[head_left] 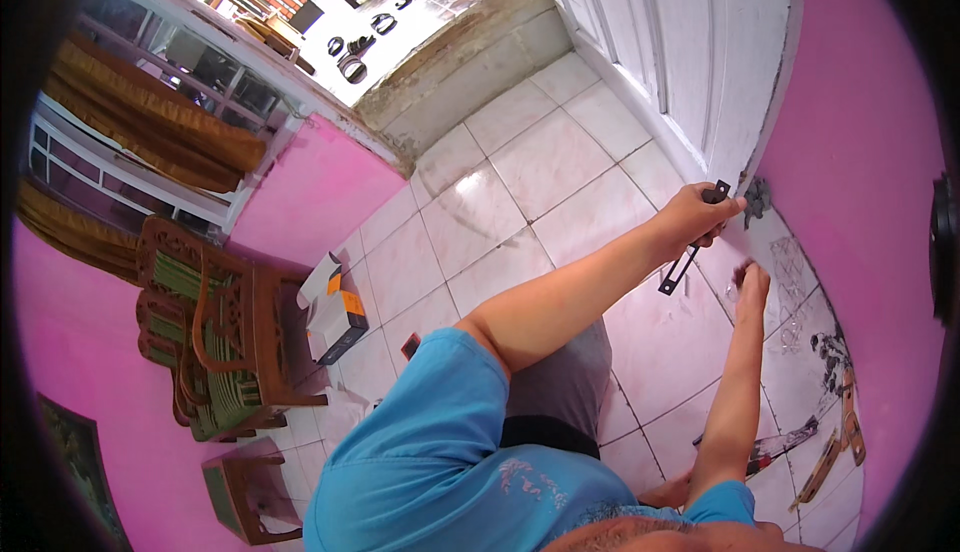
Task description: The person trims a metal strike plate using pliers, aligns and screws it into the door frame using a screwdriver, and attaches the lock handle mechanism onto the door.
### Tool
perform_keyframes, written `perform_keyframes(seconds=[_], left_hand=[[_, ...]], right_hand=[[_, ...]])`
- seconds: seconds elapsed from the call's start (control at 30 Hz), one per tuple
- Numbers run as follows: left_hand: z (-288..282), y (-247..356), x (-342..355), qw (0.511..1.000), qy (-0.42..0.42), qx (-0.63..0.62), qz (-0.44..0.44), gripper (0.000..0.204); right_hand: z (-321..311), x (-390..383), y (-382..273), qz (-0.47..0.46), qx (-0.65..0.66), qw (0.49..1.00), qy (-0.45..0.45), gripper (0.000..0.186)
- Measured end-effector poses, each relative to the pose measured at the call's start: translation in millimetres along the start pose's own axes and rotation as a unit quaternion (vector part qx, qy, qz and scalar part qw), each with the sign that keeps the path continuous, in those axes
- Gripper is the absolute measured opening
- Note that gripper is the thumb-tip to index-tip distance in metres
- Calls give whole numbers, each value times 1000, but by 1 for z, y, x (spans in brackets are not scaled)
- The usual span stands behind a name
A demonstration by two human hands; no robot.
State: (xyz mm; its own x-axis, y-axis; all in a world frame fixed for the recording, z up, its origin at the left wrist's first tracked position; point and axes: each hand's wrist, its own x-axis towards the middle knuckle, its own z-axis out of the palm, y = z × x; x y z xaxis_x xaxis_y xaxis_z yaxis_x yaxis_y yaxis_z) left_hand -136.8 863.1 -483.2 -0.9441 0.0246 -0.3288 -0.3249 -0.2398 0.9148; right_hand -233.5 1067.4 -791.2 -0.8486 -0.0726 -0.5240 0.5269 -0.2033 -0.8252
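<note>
My left hand (697, 220) is closed around the middle of a long, narrow black metal plate (679, 268). The plate slants beside the edge of the white door (690, 62), with a hole near each visible end. Just below and to the right, my right hand (752, 287) has its fingers curled together over the floor. Something dark shows at its fingertips, too small to name. Clear plastic packaging (790, 332) lies on the tiles near this hand, and a grey crumpled thing (757, 200) sits at the foot of the door edge.
Brass-coloured door handle plates (851, 417) and tools (785, 440) lie on the floor at the right, by the pink wall (880, 152). At left stand an open box (336, 322), a carved wooden bench (215, 342) and a stool (235, 497). A raised step (470, 62) borders the doorway.
</note>
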Motion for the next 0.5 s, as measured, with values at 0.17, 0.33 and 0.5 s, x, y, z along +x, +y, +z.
perform_keyframes(seconds=[0.17, 0.33, 0.5], left_hand=[[-6, -3, 1, 1000, 15, 0, -1, 28], [1, 0, -1, 1000, 7, -22, -22, 27], [4, 6, -12, 996, -39, -65, -50, 25]], right_hand=[[81, -122, -128, -132, 136, 974, -123, 24], [112, -180, -170, -386, 53, 920, -52, 30], [134, -215, -168, -428, -91, 899, -10, 34]])
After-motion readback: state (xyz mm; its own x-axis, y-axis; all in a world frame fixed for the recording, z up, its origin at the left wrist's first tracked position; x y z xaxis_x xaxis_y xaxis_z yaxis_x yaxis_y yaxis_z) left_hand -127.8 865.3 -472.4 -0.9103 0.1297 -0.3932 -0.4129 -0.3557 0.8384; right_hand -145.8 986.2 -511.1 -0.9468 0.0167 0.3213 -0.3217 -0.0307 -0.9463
